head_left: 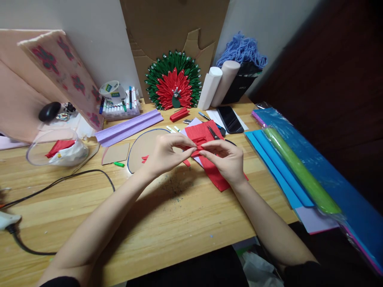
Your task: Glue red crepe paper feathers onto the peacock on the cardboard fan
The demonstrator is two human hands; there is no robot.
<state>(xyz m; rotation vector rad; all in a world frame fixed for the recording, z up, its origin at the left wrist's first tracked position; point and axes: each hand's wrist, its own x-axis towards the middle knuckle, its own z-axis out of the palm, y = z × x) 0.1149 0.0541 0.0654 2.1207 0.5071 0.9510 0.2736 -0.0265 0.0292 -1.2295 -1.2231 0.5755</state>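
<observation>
Both my hands meet over the middle of the wooden table [167, 223]. My left hand [166, 153] and my right hand [226, 157] each pinch one end of a small red crepe paper strip [196, 149] held between them. Under my right hand lies a larger red crepe paper sheet [209, 159] with scissors [214, 132] resting on it. A half-round cardboard piece [142, 149] with a blue outline lies just behind my left hand, with small red scraps on it.
A red and green paper fan ornament [173, 84] leans at the back. A purple crepe roll [128, 127], marker box [119, 105], phone [229, 118], paper rolls [210, 87], a bowl [56, 148], a black cable [60, 183] and blue and green sheets [299, 171] surround the work spot.
</observation>
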